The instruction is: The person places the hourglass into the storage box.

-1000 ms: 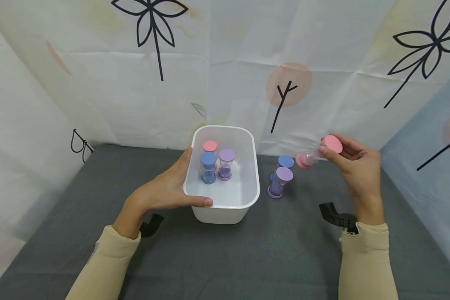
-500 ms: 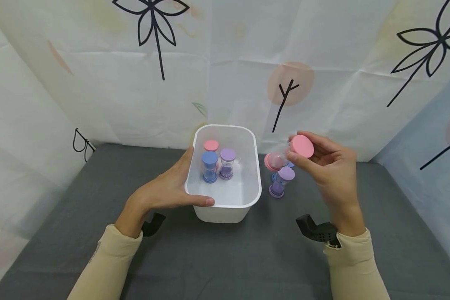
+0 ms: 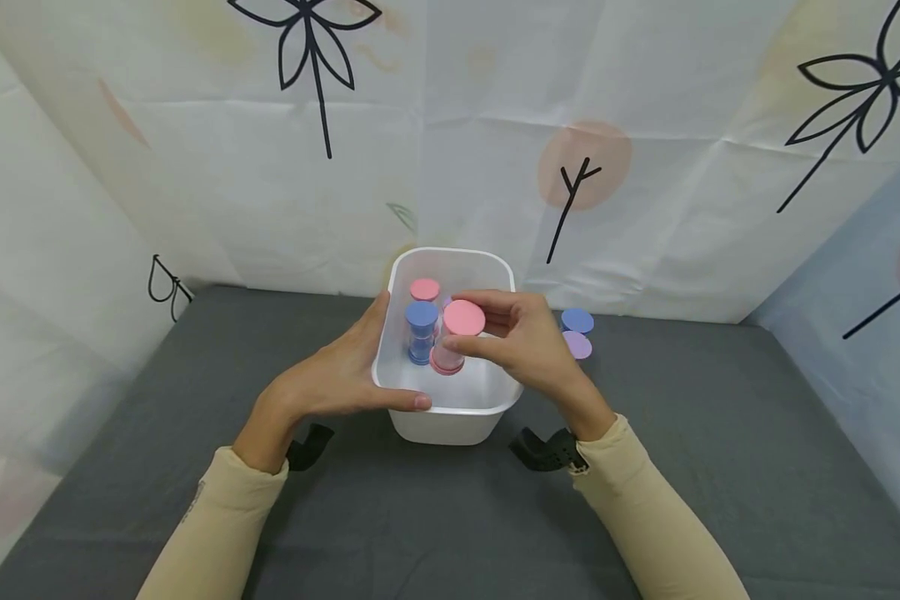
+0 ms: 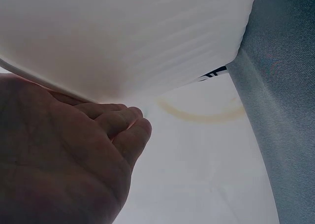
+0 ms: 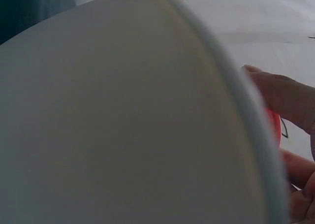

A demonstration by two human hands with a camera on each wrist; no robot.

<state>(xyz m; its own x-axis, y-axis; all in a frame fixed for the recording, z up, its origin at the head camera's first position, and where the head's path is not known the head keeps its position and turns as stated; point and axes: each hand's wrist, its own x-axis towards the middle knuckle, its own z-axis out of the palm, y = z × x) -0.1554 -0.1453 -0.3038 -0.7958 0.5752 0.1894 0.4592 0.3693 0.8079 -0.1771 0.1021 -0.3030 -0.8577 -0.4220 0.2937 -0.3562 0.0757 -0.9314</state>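
My right hand (image 3: 525, 342) pinches a pink sand timer (image 3: 463, 318) between thumb and fingers, low inside a white plastic bin (image 3: 442, 429). The timer stands nearly upright there, beside a blue sand timer (image 3: 422, 315). Behind these is another pink sand timer (image 3: 424, 289); a purple one (image 3: 447, 302) is mostly hidden by the right hand. My left hand (image 3: 330, 375) grips the bin at its near left corner, thumb along the front rim. In the left wrist view, fingers (image 4: 130, 130) lie against the outer wall. The bin's wall (image 5: 123, 111) fills most of the right wrist view.
On the dark grey tablecloth (image 3: 435, 525), right of the bin, stand a blue sand timer (image 3: 577, 321) and a purple sand timer (image 3: 578, 345), partly covered by the right hand. A white printed curtain (image 3: 480, 183) hangs behind the table.
My right hand has carried the pink sand timer leftward from the table's right side into the bin, turning it from tilted to nearly upright. The left hand has stayed on the bin.
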